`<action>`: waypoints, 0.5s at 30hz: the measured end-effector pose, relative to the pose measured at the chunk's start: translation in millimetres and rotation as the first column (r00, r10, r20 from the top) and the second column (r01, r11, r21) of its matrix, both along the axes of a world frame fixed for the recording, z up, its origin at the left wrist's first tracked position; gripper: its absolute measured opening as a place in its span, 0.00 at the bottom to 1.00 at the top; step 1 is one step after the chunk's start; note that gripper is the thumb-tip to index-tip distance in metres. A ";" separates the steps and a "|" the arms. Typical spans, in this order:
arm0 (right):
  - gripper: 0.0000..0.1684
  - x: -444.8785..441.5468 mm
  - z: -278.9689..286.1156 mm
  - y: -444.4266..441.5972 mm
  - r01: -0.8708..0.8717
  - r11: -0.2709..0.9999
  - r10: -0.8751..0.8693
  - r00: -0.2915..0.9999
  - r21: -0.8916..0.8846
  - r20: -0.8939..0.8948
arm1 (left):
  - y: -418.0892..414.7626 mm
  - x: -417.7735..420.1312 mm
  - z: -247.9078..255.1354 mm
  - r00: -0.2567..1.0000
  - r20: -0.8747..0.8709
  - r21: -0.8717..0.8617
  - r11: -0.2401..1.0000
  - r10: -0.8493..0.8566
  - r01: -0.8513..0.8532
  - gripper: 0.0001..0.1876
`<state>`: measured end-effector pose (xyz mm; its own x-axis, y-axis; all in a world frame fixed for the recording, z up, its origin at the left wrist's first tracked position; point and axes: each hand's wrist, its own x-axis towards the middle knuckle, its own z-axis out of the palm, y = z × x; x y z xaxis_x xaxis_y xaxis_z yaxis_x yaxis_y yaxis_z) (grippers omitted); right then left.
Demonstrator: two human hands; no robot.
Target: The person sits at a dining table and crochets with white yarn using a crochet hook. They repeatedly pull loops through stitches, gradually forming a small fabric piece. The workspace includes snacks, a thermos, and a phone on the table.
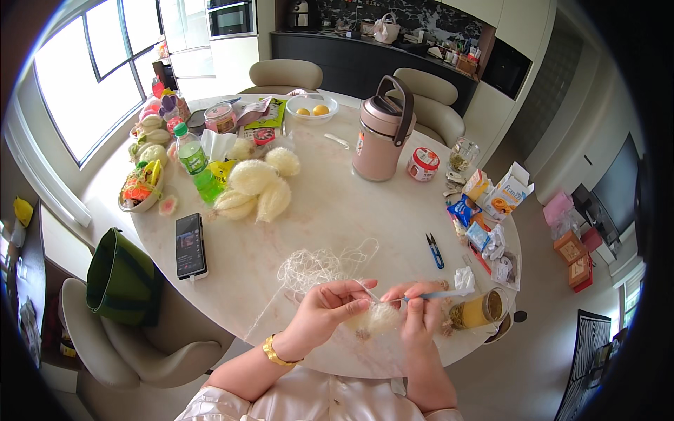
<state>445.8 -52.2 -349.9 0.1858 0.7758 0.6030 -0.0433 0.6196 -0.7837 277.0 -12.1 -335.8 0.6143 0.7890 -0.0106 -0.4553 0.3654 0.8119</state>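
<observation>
My left hand (337, 304) pinches cream yarn and the edge of a fuzzy cream crocheted piece (383, 319), which hangs between my hands. In my right hand (418, 310) is a crochet hook with a blue handle (434, 295), its thin shaft pointing left to the yarn at my left fingertips. A loose tangle of cream yarn (310, 269) lies just beyond my left hand, and one strand runs down to the table's near left edge. Blue thread snips (435, 251) lie beyond my right hand. Several fluffy cream crocheted pieces (255, 181) are heaped farther back, left of the middle.
A phone (190, 246) lies at left, near a green-capped bottle (192, 155). A pink insulated jug (380, 131) stands at the back beside a red-lidded jar (423, 164). Close to my right hand is a glass cup of yellowish drink (479, 310); snack packets (466, 210) and tissues line the right edge.
</observation>
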 end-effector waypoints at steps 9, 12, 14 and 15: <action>0.09 10.7 13.8 -5.3 0.087 0.914 -0.352 0.653 0.396 0.670 | -0.2 -0.1 -5.0 0.997 -0.060 0.035 0.998 0.049 -0.047 0.20; 0.14 2.1 17.4 -3.5 0.108 0.770 -0.615 0.388 0.628 0.687 | -0.8 2.7 0.1 1.000 -0.007 -0.011 1.000 0.024 -0.024 0.20; 0.15 0.7 17.3 -2.6 0.114 0.725 -0.667 0.363 0.679 0.651 | 0.6 1.6 -1.2 0.991 0.107 -0.145 0.984 -0.085 0.100 0.23; 0.15 0.9 18.7 -2.7 0.108 0.738 -0.645 0.404 0.666 0.649 | 1.6 1.1 -2.0 0.977 0.168 -0.205 0.964 -0.134 0.167 0.25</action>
<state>446.6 -55.0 -331.1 -0.3890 0.3325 0.8591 0.7613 0.6412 0.0966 278.1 -10.4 -337.8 0.7333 0.6764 -0.0686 -0.4930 0.5985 0.6314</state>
